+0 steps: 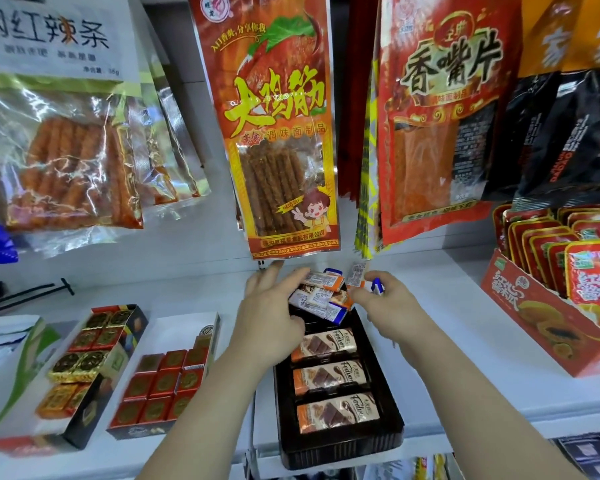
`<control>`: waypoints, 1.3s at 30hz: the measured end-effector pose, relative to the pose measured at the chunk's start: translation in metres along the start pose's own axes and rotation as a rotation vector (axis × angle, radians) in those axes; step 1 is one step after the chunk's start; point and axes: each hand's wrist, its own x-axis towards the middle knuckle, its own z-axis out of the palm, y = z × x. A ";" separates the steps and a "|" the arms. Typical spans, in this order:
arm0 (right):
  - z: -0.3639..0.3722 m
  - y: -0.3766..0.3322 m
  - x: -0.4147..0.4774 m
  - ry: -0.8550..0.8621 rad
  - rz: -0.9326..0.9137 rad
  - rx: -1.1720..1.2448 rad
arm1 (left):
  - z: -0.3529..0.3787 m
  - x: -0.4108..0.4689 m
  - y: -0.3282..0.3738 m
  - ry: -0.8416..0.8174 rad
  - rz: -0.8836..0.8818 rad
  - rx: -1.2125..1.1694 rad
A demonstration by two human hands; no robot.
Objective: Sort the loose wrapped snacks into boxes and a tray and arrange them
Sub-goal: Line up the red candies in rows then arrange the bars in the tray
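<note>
**A:** shelf status?

**B:** White shelf, five items sitting directly on it. Centre: dark tray, long axis near-to-far, near end at the front edge.

**A:** left side?

**B:** Two open boxes, side by side, both angled. White-flapped box is just left of the tray, and the black-sided box is left of that. White-and-green bag at the far-left edge. Black rod lying flat behind them.

**A:** right?

**B:** Red display carton, well apart from the tray, open top.

**A:** loose stock?

**B:** Loose wrapped snacks piled at the tray's far end. Can't tell which rest on the shelf and which on the tray.
</note>
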 end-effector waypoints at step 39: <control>-0.018 0.008 0.002 0.007 0.145 0.212 | -0.034 -0.006 -0.008 -0.105 -0.011 -0.459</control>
